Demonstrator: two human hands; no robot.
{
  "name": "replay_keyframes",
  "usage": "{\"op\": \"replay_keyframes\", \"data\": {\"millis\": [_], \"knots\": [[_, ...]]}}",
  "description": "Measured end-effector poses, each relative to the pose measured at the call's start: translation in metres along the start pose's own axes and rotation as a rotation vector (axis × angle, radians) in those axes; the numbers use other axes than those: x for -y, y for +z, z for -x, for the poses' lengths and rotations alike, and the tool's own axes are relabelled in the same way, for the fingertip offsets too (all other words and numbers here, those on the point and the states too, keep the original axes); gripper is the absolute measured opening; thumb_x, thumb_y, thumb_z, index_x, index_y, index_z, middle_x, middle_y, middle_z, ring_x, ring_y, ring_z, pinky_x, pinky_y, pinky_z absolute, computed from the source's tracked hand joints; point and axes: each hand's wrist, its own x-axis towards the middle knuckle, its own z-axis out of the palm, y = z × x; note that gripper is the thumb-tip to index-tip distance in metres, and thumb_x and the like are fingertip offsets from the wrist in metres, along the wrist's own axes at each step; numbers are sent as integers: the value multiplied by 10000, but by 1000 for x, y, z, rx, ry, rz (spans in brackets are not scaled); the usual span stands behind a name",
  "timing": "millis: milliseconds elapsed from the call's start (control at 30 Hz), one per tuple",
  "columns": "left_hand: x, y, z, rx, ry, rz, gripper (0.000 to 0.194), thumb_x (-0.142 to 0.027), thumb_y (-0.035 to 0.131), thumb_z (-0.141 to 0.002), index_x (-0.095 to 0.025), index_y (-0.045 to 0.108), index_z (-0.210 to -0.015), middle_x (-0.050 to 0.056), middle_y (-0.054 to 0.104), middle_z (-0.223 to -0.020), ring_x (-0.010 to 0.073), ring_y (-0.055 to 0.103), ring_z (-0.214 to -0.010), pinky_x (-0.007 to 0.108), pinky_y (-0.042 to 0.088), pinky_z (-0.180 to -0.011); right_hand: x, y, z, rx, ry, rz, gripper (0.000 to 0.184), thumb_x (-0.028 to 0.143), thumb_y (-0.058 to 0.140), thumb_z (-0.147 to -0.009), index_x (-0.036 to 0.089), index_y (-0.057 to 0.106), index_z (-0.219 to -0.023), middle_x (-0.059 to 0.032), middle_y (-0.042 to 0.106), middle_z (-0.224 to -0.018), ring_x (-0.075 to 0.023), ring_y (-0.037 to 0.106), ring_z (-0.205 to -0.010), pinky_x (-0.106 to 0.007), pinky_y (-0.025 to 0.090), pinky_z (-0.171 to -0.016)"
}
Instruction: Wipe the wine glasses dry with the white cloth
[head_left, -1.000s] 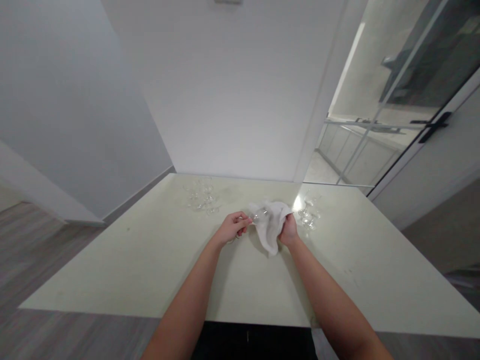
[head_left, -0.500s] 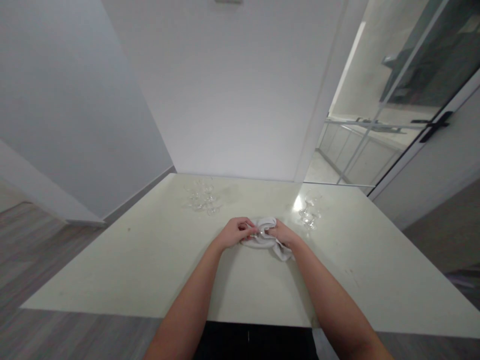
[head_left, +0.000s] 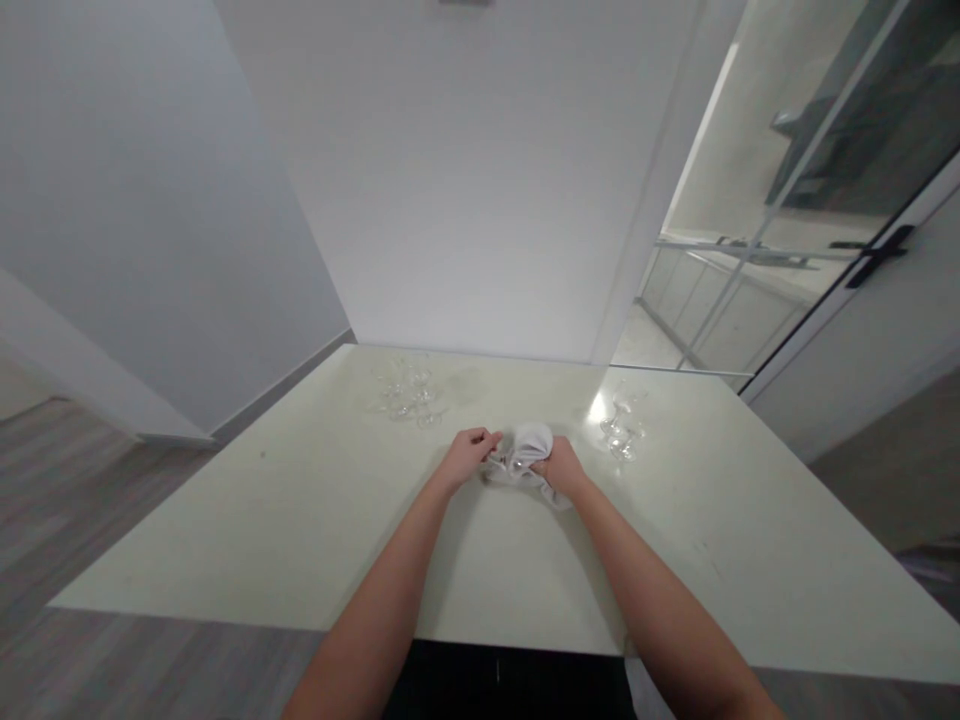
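Note:
A white cloth (head_left: pixel 532 442) is bunched up over the table, gripped by my right hand (head_left: pixel 564 466), whose fingers are closed in its folds. At the cloth's left side, my left hand (head_left: pixel 469 455) is closed in a pinch on a clear, glass-like object (head_left: pixel 497 461). That object lies against the cloth and is partly covered by it. Its exact shape is too small and blurred to make out.
Several similar transparent pieces form a loose cluster (head_left: pixel 409 392) at the back left of the pale table (head_left: pixel 300 520). Another group of clear pieces (head_left: pixel 620 430) lies at the right. A white panel (head_left: pixel 465 200) rises behind the table, with a glazed door (head_left: pixel 750 240) at the right.
My right hand has turned and now clutches the cloth higher, with the cloth bunched upward. My left hand has drawn slightly left, away from the cloth's middle.

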Motion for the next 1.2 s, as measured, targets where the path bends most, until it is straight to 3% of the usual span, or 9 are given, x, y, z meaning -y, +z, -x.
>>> {"op": "replay_keyframes", "data": {"millis": [67,133,267,367,433,633,767,1000,1200], "knots": [[-1,0,2,83,-152,59,462,-603,559,-757,-160,553,-625,-52,393,-462,78,303,-409,229,198,-425,-3,0,1,-39,5,98,142,222,686,-648,155,716,-770,-46,718,-766,-213,632,-752,-309,494,-740],[-6,-2,5,118,-205,101,473,-622,553,-759,-163,549,-647,-57,385,-465,69,270,-386,229,166,-407,-8,0,2,-40,9,104,124,215,683,-638,156,714,-744,-50,715,-743,-221,633,-737,-319,498,-737],[-16,-4,10,72,8,198,429,-599,573,-770,-174,529,-725,-55,424,-550,70,334,-451,207,229,-436,-13,1,0,-64,15,-107,200,259,647,-688,161,722,-846,-59,728,-848,-237,648,-825,-350,502,-809],[-16,0,11,-57,228,157,367,-503,671,-731,-182,495,-739,-58,435,-597,73,375,-519,199,280,-491,-12,1,-3,-79,45,-307,206,306,634,-720,169,718,-849,-53,726,-847,-226,649,-831,-353,500,-826],[-14,3,10,-141,306,88,352,-443,689,-734,-187,451,-699,-68,396,-579,70,352,-517,201,273,-503,-8,2,-3,-42,78,-390,207,322,673,-695,171,716,-830,-48,723,-825,-220,649,-815,-347,503,-816],[-7,8,8,-249,340,85,332,-380,605,-810,-198,377,-651,-66,353,-569,80,320,-526,217,259,-516,1,5,0,194,169,-522,245,301,706,-666,172,720,-875,-46,724,-855,-199,650,-832,-338,512,-806],[-7,7,5,-263,302,118,314,-354,615,-791,-196,382,-652,-66,355,-584,83,325,-541,219,267,-532,5,4,1,235,195,-533,238,284,709,-664,172,720,-875,-45,727,-854,-193,648,-845,-330,514,-813],[-2,5,-3,-250,215,94,319,-379,622,-775,-191,401,-643,-63,353,-594,90,351,-573,223,284,-568,1,8,1,72,249,-580,284,317,720,-675,173,719,-920,-42,732,-884,-188,656,-827,-335,496,-846],[-4,1,1,-74,189,26,360,-457,678,-742,-191,436,-715,-66,406,-601,90,376,-570,220,292,-551,-6,6,-5,-119,374,-669,310,401,737,-619,156,708,-806,-41,713,-749,-205,658,-754,-330,499,-784]]}}
